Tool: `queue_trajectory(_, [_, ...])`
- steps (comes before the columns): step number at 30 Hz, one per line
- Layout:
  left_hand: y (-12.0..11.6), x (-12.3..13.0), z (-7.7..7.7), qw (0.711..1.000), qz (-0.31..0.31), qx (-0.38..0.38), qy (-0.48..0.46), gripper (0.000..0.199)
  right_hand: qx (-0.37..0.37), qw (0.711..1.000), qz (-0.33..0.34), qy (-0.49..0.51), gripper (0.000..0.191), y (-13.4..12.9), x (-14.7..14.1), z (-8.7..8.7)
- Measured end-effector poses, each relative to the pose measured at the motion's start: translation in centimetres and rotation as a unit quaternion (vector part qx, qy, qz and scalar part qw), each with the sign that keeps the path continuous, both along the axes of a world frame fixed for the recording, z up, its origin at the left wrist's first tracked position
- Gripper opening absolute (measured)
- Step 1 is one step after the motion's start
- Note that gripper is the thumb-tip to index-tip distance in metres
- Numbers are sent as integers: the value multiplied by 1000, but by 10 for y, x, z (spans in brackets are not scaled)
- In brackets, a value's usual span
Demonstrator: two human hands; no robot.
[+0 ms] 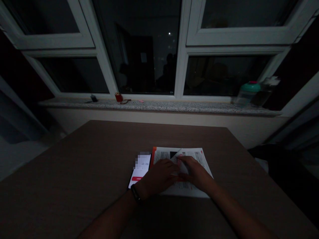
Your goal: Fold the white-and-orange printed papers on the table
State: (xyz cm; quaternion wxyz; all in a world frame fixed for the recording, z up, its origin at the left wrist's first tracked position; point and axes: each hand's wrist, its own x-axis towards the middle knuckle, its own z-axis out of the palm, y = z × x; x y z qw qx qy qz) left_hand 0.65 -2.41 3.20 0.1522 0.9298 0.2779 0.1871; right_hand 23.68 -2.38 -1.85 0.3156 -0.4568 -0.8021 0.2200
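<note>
Left forearm (112,217) with dark wristband (136,194) and right forearm (239,215) come in from below. Left hand (159,176) and right hand (195,174) together, fingertips (179,160) on raised sheet (183,167) — pinch or light touch, cannot tell. Printed booklet (186,191) with orange edge under both hands: one sheet up, others flat. Lit phone (142,166) just left of it, on brown table (74,172). Beyond, granite sill (174,107) — red cup (118,97), teal-lidded bottle (246,94). White window frame (183,49), dark panes.
</note>
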Motion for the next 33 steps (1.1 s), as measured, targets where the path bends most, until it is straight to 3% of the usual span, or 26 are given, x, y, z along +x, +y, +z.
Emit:
queue_trajectory(5, [5, -3, -2, 997, 77, 15, -9, 12, -31, 999, -4, -10, 64, 0, 3, 4])
queue_trajectory(11, [10, -8, -12, 992, 126, 1, -1, 20, -34, 999, 16, -29, 65, -1, 10, 7])
queue_trajectory(24, [12, -12, -21, 993, 120, -2, 11, 27, -50, 997, 7, -62, 73, -2, 23, 9])
queue_trajectory(33, [13, -13, -25, 992, 125, -16, 12, 43, -94, 989, -13, -111, 80, -3, 27, 17])
